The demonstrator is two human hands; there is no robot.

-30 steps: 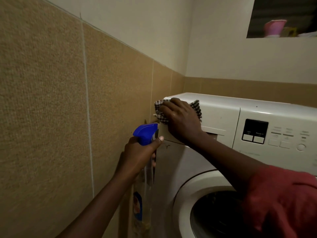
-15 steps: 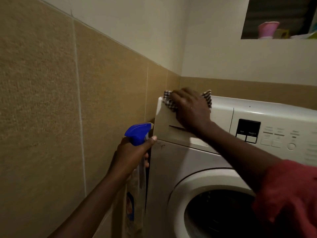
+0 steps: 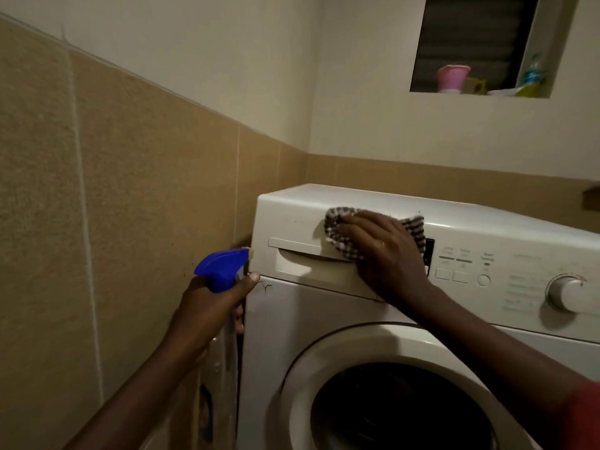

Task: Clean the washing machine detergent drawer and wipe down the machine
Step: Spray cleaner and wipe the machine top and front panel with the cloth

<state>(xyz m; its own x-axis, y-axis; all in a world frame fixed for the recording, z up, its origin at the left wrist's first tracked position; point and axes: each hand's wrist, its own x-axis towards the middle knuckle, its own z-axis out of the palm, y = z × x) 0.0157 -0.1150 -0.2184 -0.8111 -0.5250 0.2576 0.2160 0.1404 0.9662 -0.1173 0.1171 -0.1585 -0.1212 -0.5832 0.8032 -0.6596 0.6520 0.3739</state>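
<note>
Left fingers (image 3: 239,318) grip spray bottle (image 3: 220,266) — right hand (image 3: 386,254) presses cloth (image 3: 341,237).

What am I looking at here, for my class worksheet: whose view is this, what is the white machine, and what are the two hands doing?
The picture comes from a camera worn on a person's head, looking forward and down at their own hands. The white box is a front-loading washing machine. The right hand presses a checked cloth flat over the right end of the detergent drawer. The left hand grips a blue-topped spray bottle beside the machine's left edge.
</note>
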